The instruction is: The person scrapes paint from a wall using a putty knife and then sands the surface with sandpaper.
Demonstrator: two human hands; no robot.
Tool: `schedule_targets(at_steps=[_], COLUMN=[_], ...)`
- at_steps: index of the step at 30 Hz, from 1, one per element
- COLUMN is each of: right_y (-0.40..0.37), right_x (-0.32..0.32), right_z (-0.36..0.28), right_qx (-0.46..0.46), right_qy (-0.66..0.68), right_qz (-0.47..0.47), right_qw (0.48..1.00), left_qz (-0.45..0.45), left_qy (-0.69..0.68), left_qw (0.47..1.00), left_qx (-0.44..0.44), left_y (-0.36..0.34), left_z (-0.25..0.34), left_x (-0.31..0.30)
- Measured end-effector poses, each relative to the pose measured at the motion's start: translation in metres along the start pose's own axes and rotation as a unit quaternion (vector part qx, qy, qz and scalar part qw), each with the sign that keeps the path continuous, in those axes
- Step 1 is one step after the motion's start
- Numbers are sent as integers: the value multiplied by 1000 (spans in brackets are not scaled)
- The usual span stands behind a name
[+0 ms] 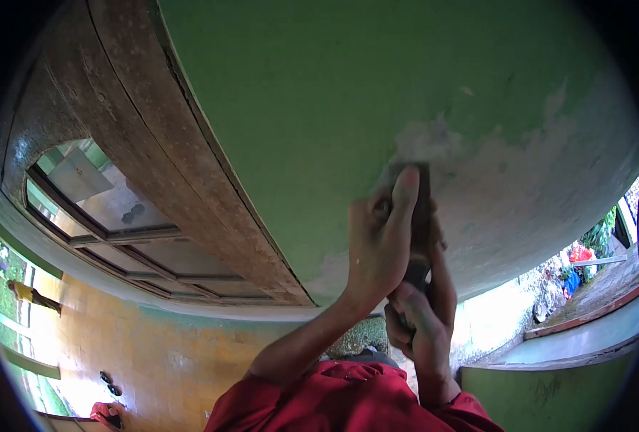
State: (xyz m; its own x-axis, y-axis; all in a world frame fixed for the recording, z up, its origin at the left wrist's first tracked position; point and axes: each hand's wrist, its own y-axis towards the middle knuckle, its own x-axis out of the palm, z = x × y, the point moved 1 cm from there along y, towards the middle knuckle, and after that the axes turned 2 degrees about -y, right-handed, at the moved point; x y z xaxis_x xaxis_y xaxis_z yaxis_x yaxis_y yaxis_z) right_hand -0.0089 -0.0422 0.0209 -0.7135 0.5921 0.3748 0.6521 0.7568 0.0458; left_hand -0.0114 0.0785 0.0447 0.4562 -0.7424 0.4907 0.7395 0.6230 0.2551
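From where I stood, the work looked like scraping old paint, and it seemed to call for steady, flat pressure. The blade would do best kept at a low angle to the green wall point(319, 108), so that it lifted the coat rather than gouged the plaster. Short strokes out from the edge of the bare patch point(499, 173) seemed the safest way.

The person's left hand point(378, 241) was up against the scraper point(423, 216). Its forefinger was stretched straight along the tool toward the blade, and the other fingers were folded close against it, bearing down. The right hand point(424, 335) sat lower, closed in a fist round the handle, close under the left. Both arms came up out of red sleeves point(348, 403).

The scraper was dark and narrow, upright in the view, with its upper end touching the wall at the left edge of the patch. There the green had given way to a pale, chalky grey with ragged borders. I could not make out the blade's edge clearly. A weathered wooden window frame point(139, 137) ran beside the painted surface, well apart from the hands.
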Motion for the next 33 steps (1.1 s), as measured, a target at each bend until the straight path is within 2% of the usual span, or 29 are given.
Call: schedule_targets(at_steps=[2,4,7,10,12,14,17,21,24,26,30,33], right_y=[3,4,4,1,-3,-1,5,4,10,6,4,6], right_x=[-2,2,5,1,1,0,0,-4,-4,-2,-1,1], right_z=[0,-9,-2,8,-1,5,12,10,17,7,15,3], right_qx=[9,-11,-30,-30,-41,-18,-36,-39,-65,-57,-50,-33], right_qy=[7,-3,-22,-32,-22,-30,-28,-20,-58,-22,-45,-19], right_qz=[-6,-3,-7,-5,-35,-26,-5,-26,10,-24,10,-13], right_qw=[1000,1000,999,999,998,999,999,999,996,998,998,999], left_qz=[-3,-46,-26,-33,-22,-15,-6,-10,-11,-12,-10,-15], left_qy=[-8,-38,-27,-19,-39,-55,12,4,10,3,-8,0], left_qw=[1000,997,999,999,998,997,1000,1000,1000,1000,1000,1000], left_qx=[-15,41,-26,-13,-33,-49,0,1,8,1,-11,11], left_y=[3,7,-1,-3,-4,-6,0,0,1,-3,-6,4], left_z=[-8,1,4,-6,-2,-3,-8,-8,-7,-6,-8,2], left_x=[-4,2,-2,-7,-3,-3,-8,-7,-7,-7,-7,-1])
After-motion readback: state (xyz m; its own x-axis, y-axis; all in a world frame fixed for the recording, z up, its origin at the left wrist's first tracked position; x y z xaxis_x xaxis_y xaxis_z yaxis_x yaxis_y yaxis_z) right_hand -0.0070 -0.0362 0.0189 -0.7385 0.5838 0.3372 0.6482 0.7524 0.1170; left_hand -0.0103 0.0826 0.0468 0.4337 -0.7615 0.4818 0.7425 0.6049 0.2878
